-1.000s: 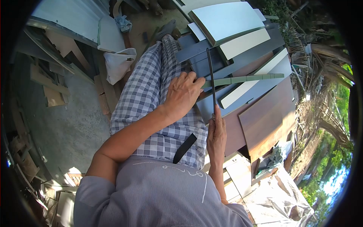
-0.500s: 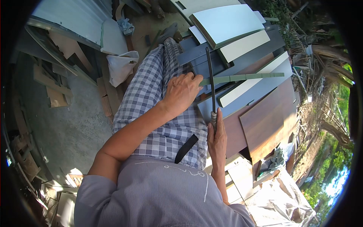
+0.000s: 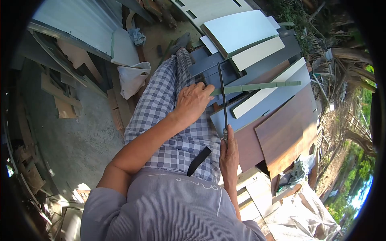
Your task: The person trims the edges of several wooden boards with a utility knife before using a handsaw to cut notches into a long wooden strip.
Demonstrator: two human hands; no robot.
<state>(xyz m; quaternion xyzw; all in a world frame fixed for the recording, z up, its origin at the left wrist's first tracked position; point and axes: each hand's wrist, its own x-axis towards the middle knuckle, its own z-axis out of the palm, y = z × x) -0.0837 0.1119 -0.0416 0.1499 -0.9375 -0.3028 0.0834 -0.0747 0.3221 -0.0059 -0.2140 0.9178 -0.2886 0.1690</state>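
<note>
My left hand (image 3: 192,102) is closed round the near end of a long, narrow green bamboo strip (image 3: 261,85), close above my checked trousers (image 3: 150,106). The strip points out to the right and has several cross lines along it. My right hand (image 3: 229,154) grips the handle of a long knife (image 3: 222,92), thumb side up by the metal collar. Its thin dark blade points away from me and crosses the bamboo strip just right of my left fingers. Much of the handle is hidden in my palm.
Flat boards, among them a white panel (image 3: 243,32), a cream plank (image 3: 269,86) and a brown board (image 3: 281,136), lie stacked on my right. A white plastic bag (image 3: 132,80) sits on my left by the concrete floor (image 3: 94,136). Dry branches and plants stand beyond the boards.
The knife has slid a little toward me across the bamboo strip, with my right hand. My left hand keeps its hold on the strip. The whole view has shifted slightly.
</note>
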